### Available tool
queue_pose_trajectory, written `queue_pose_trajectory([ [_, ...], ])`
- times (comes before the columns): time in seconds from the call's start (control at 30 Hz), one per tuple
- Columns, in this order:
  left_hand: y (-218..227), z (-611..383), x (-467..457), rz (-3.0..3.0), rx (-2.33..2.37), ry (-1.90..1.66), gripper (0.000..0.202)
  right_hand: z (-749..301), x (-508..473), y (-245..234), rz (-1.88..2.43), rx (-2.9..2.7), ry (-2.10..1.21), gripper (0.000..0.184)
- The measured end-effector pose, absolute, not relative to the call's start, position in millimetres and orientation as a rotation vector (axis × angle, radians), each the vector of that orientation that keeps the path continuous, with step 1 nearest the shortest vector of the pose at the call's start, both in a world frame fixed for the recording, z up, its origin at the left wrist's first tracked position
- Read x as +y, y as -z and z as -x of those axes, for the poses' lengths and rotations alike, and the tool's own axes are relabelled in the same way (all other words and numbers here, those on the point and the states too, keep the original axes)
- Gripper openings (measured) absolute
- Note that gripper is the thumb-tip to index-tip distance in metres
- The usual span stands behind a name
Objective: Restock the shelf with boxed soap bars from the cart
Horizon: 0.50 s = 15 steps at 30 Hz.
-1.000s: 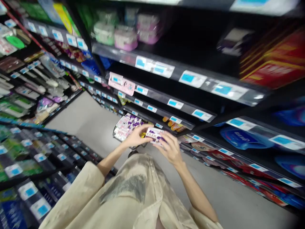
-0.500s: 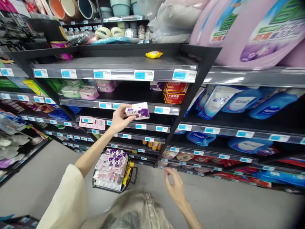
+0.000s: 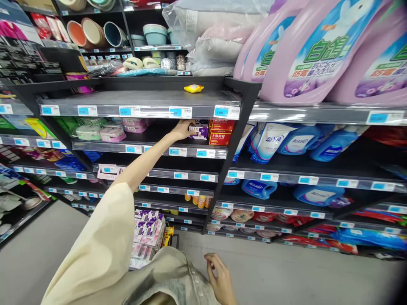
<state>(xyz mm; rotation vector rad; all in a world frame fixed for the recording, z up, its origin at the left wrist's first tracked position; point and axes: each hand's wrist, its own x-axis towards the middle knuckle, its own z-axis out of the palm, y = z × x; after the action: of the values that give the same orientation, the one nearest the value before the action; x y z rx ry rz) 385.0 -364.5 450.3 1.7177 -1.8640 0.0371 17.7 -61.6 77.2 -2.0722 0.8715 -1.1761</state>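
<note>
Fingers of my left hand are closed on the near end of the box, pinching it. The right hand hangs low with its fingers loosely curled and nothing in them.

Big to small: the black rack fills the view. Pink jugs lie on top at right, blue bottles a tier below. Grey floor runs underneath. The basket sits on the floor by the rack foot, stacked with more white-purple packs. Red boxes stand on the second shelf, and the box is on or just over that shelf, just beside them, maybe touching; I can't tell which. A small yellow pack lies alone on the top shelf.

Step, as I read it: the box is being set into the gap left of the red boxes. Next calls for pushing it square against them, then letting the pinch go without dragging it back out.

Pose: left arm stretched out nearly straight, up and forward, cream sleeve slid down near the elbow, palm turned toward the box. Right arm bent, hand near my waist, well apart from the shelves.
</note>
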Motion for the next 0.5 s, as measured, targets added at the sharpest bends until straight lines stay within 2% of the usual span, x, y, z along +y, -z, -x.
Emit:
queue_pose_trajectory([
  [0.23,-465,-379,-381,-1.962,-2.034,-0.253,0.051,-14,-69,-86,2.039,0.876,1.173,0.029],
  [0.5,-463,-366,-399,-2.026,-1.968,-0.24,0.051,-8,-62,-86,2.062,0.935,1.244,0.035],
])
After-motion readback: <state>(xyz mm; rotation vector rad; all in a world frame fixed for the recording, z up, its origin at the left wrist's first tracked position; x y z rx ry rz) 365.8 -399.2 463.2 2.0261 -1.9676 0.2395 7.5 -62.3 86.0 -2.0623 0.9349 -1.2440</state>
